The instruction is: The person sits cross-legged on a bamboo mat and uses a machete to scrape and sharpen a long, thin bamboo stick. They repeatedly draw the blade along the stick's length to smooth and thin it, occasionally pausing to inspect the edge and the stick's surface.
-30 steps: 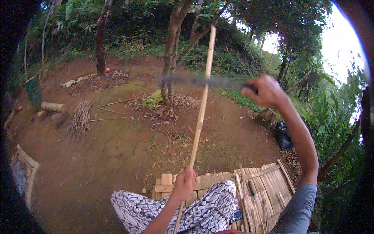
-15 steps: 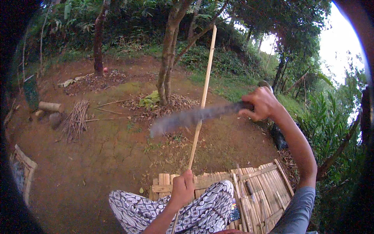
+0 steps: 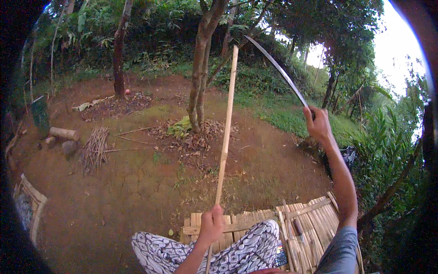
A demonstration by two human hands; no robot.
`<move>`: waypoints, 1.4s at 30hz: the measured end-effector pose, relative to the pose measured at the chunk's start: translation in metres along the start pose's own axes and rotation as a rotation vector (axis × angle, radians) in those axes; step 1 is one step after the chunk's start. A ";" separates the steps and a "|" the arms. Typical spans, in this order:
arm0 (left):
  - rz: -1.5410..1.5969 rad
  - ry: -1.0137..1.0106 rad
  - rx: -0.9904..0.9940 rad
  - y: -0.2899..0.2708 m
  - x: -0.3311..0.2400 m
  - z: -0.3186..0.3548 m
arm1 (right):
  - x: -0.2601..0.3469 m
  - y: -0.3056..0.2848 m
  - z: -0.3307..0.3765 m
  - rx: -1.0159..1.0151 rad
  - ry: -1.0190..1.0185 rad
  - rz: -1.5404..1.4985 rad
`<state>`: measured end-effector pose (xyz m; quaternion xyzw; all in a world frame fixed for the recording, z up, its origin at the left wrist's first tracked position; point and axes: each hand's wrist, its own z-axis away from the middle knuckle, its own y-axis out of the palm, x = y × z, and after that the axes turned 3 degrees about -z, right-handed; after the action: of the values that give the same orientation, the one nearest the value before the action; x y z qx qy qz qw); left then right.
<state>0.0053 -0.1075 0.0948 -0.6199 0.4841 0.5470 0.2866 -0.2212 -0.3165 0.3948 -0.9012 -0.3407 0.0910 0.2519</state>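
Observation:
A long pale bamboo strip [image 3: 226, 128] stands nearly upright in front of me, leaning slightly right at its top. My left hand [image 3: 211, 225] is closed around its lower part, above my patterned trousers, and the strip's bottom runs down past my wrist. My right hand [image 3: 318, 125] grips the dark handle of a machete [image 3: 279, 68], raised at the right. Its long curved blade points up and left, the tip close to the strip's top end; whether they touch I cannot tell. Most of the handle is hidden by my fingers.
I sit on a bamboo slat platform [image 3: 315, 209], where a knife [image 3: 298, 227] lies at the right. Beyond are a tree trunk [image 3: 197, 91] ringed by dry leaves, a bundle of sticks [image 3: 96, 148] and a short log [image 3: 64, 133]. Dense plants [image 3: 388, 146] border the right side.
The machete has swung from lying across the strip's middle, blurred and pointing left, to raised up and right. The strip's top has shifted left and slightly down. Both hands keep their holds.

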 end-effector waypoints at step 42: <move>0.234 -0.241 0.358 0.042 -0.037 0.018 | 0.010 -0.004 -0.104 0.134 -0.052 0.236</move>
<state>-0.0380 -0.0960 0.1335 -0.4292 0.6043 0.5518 0.3822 -0.1811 -0.3479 0.4866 -0.9135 -0.2318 0.1659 0.2903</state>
